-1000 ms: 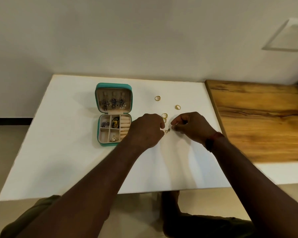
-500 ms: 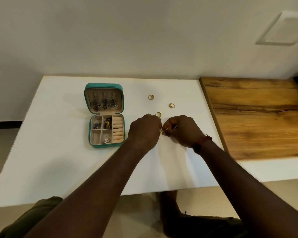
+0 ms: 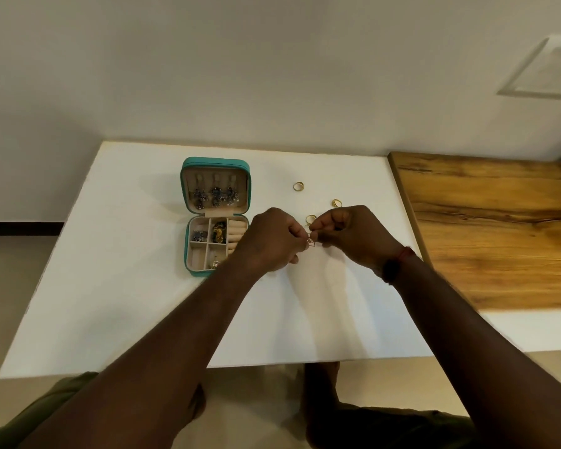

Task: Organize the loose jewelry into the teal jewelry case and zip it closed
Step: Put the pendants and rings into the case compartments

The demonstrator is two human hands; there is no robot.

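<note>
Currently the task is judged partly complete. The teal jewelry case point(image 3: 185, 247) lies open on the white table point(image 3: 127, 286), with dark earrings point(image 3: 215, 194) hung in its lid and several pieces in its tray compartments. The left hand point(image 3: 272, 239) and right hand point(image 3: 353, 236), fingers curled, both pinch a small gold piece point(image 3: 311, 241) just right of the case. Loose beyond the hands lie the far ring point(image 3: 299, 186), right ring point(image 3: 337, 202) and near ring point(image 3: 311, 218). Outstanding: stow these items, then zip the case.

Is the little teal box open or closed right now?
Open. The teal jewelry case has its lid tipped back, so the earrings hanging inside it and the compartments show.
</note>
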